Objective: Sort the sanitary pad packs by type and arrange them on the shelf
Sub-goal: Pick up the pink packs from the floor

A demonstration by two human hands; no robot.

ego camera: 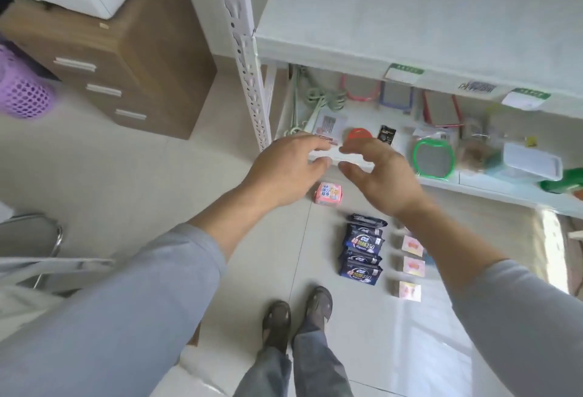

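Pad packs lie on the tiled floor below me. A single pink pack (328,193) sits just under my hands. A column of dark blue packs (362,250) runs toward my feet, and a column of small pale pink packs (411,265) lies to its right. My left hand (288,171) and my right hand (380,175) hover side by side at the front edge of the lower shelf (356,164). Their fingers are loosely spread and face each other, with nothing between them. The wide upper shelf board (410,18) above is bare.
The lower shelf holds green hangers (318,100), framed mirrors (433,160), a red lid (358,134) and a clear box (531,161). The perforated shelf post (249,59) stands left of my hands. A wooden drawer cabinet (126,59) and a purple basket (22,90) are far left. My feet (296,314) stand below.
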